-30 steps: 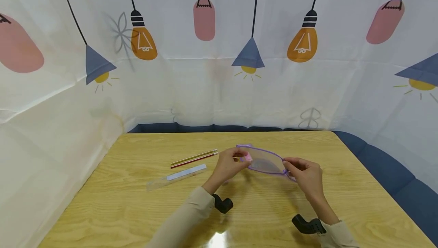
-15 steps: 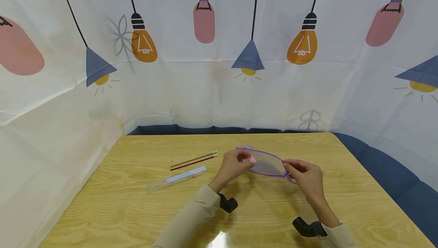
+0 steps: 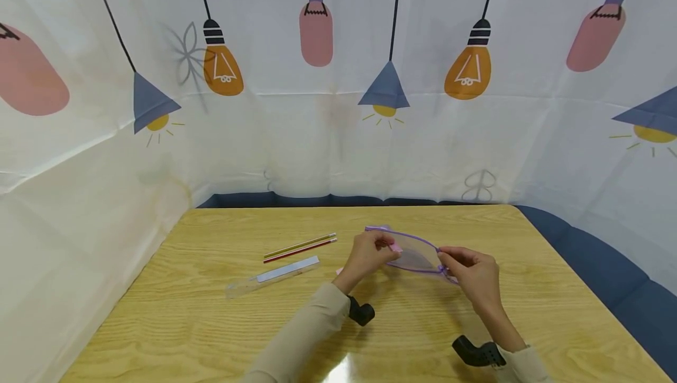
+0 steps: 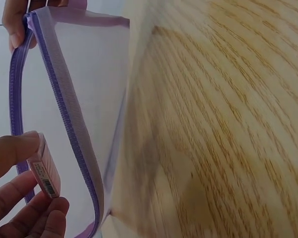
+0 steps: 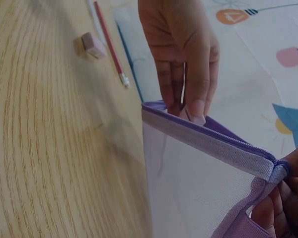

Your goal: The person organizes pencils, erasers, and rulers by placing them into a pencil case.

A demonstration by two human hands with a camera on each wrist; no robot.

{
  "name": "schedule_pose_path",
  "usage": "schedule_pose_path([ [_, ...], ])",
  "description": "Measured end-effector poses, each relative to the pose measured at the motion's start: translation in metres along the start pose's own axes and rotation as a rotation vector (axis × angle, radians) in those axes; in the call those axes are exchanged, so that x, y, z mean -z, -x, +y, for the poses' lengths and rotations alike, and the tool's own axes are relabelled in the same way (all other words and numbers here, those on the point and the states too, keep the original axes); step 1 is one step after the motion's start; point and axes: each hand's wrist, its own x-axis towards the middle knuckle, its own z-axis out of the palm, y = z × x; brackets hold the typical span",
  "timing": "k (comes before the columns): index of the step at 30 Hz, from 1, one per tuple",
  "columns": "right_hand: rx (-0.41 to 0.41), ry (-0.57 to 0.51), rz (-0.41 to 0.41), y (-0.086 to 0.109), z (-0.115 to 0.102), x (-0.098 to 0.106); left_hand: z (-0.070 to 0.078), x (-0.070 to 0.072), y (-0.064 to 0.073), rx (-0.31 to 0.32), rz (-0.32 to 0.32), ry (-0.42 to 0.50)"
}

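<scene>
My left hand (image 3: pixel 365 258) pinches a small pink eraser (image 4: pixel 45 173) with a barcode label between thumb and fingers. It is at the unzipped mouth of a see-through mesh zip pouch (image 3: pixel 415 255) with purple trim. In the right wrist view the left fingertips dip between the pouch's two zip edges (image 5: pixel 208 128). My right hand (image 3: pixel 476 274) grips one end of the pouch by its zip corner and keeps the mouth spread. The pouch is held up over the wooden table, and its inside shows only faintly.
Left of the hands lie a gold pencil (image 3: pixel 296 246) and a red pencil (image 3: pixel 304 249), side by side. Nearer stands out a clear flat strip (image 3: pixel 272 277) with a white label. Another pink eraser (image 5: pixel 93 45) sits on the table (image 3: pixel 174 324), mostly behind my left wrist in the head view.
My left hand has moved to the right with the pink eraser, further along the pouch mouth. The second eraser has come partly into sight behind my wrist. My right hand has stayed put.
</scene>
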Motion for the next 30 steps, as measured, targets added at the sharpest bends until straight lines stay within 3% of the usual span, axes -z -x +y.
schedule_pose_path([
  [14,-0.005,0.003,-0.006,0.001,-0.001,-0.001,-0.002,-0.011,-0.007,0.002,-0.039,-0.085],
  [19,0.006,0.002,-0.001,0.002,0.0,-0.002,0.0,-0.018,-0.01,-0.022,-0.017,-0.118],
  [30,0.006,0.003,0.001,0.002,0.001,-0.003,-0.002,-0.029,-0.011,0.025,0.001,-0.117],
])
